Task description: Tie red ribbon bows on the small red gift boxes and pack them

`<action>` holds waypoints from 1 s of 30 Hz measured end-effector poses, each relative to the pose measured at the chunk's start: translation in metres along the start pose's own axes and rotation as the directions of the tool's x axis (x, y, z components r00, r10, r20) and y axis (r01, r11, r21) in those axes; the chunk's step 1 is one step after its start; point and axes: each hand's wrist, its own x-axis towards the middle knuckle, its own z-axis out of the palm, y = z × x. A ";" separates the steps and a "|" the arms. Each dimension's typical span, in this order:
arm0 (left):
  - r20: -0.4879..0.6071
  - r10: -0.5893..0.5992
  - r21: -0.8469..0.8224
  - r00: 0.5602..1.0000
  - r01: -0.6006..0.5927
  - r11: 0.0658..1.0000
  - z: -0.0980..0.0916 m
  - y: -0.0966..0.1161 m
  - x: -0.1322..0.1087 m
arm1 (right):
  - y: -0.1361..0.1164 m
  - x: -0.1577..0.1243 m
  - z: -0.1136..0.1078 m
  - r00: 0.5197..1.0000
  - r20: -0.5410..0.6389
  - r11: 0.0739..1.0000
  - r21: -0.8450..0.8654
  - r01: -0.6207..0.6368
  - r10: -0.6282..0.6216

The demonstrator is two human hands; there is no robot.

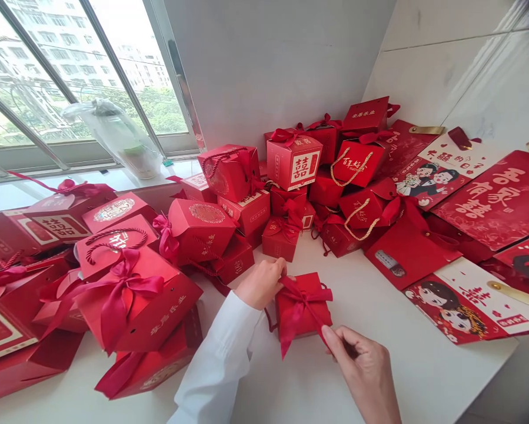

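Left hand (260,284): we find it curled nearly shut at the box's upper corner, with the fingers pinching the ribbon by the knot.
Right hand (360,371): thumb and forefinger closed on the ribbon's loose tail, other fingers curled.
Box (306,309): small, red, flat on the white counter (282,383), between both hands.
Ribbon (294,330): red satin, crossing the box's top.
Around: we note a heap of red gift boxes (242,206) just behind and left, red envelopes (485,200) to the right.
Beyond: a plastic bag (118,138) on the window ledge (39,191).
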 end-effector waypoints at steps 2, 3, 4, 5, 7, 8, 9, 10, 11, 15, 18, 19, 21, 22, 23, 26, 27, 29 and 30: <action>-0.010 0.005 0.001 1.000 -0.005 1.000 0.001 0.001 0.001 | 0.001 -0.002 0.001 0.999 -0.001 0.998 0.055 -0.035 0.035; -0.014 0.003 -0.001 1.000 -0.003 1.000 0.002 0.001 0.001 | 0.001 -0.002 0.002 0.999 -0.010 0.994 0.096 -0.051 0.052; -0.017 -0.002 -0.001 1.000 0.002 1.000 0.002 0.002 0.001 | 0.001 -0.003 0.003 0.998 -0.015 0.988 0.143 -0.065 0.068; -0.019 -0.009 0.000 1.000 0.009 1.000 0.003 0.003 0.001 | 0.001 -0.003 0.004 0.996 -0.014 0.978 0.191 -0.079 0.083; -0.023 -0.024 0.003 0.999 0.024 1.000 0.004 0.006 0.002 | 0.003 -0.003 0.006 0.995 0.036 0.958 0.267 -0.104 0.098; -0.024 -0.031 0.005 0.999 0.032 0.999 0.004 0.007 0.002 | 0.005 -0.002 0.007 0.993 0.070 0.952 0.283 -0.113 0.097; -0.027 -0.038 0.008 0.999 0.038 0.999 0.004 0.008 0.002 | 0.006 -0.002 0.007 0.991 0.093 0.952 0.283 -0.116 0.093; -0.030 -0.044 0.012 0.999 0.045 0.999 0.003 0.008 0.002 | 0.007 -0.001 0.007 0.992 0.097 0.958 0.266 -0.109 0.086; -0.034 -0.045 0.017 0.998 0.046 0.999 0.003 0.009 0.002 | 0.007 -0.002 0.007 0.994 0.078 0.967 0.239 -0.091 0.075; -0.064 0.006 0.014 0.998 -0.005 1.000 -0.003 0.013 -0.002 | -0.003 -0.006 0.004 0.992 -0.124 0.992 0.114 0.045 -0.030; -0.060 0.060 -0.015 0.996 -0.061 0.998 -0.008 0.015 -0.005 | -0.012 -0.006 0.005 0.978 -0.181 0.991 0.065 0.116 -0.103; -0.051 0.074 -0.023 0.996 -0.075 0.997 -0.010 0.015 -0.006 | -0.014 -0.005 0.006 0.977 -0.179 0.990 0.054 0.129 -0.117; -0.024 0.096 -0.035 0.995 -0.097 0.995 -0.012 0.014 -0.006 | -0.014 -0.003 0.008 0.976 -0.154 0.987 0.028 0.159 -0.153; -0.007 0.105 -0.037 0.994 -0.105 0.994 -0.012 0.014 -0.006 | -0.013 -0.001 0.009 0.975 -0.143 0.985 0.007 0.174 -0.171; 0.009 0.109 -0.036 0.994 -0.109 0.993 -0.013 0.013 -0.006 | -0.011 0.000 0.010 0.973 -0.138 0.982 -0.018 0.187 -0.187; 0.027 0.082 0.001 0.996 -0.082 0.997 -0.014 0.015 -0.006 | -0.008 0.008 0.010 0.964 -0.158 0.975 -0.096 0.199 -0.213; 0.022 0.060 0.025 0.998 -0.061 0.998 -0.014 0.016 -0.006 | -0.008 0.011 0.009 0.964 -0.166 0.975 -0.113 0.192 -0.209; 0.012 0.010 0.078 1.000 -0.011 0.997 -0.015 0.018 -0.006 | -0.011 0.019 0.006 0.967 -0.157 0.975 -0.132 0.178 -0.198; 0.011 -0.012 0.104 1.000 0.011 0.995 -0.015 0.019 -0.006 | -0.013 0.023 0.005 0.971 -0.141 0.975 -0.136 0.174 -0.193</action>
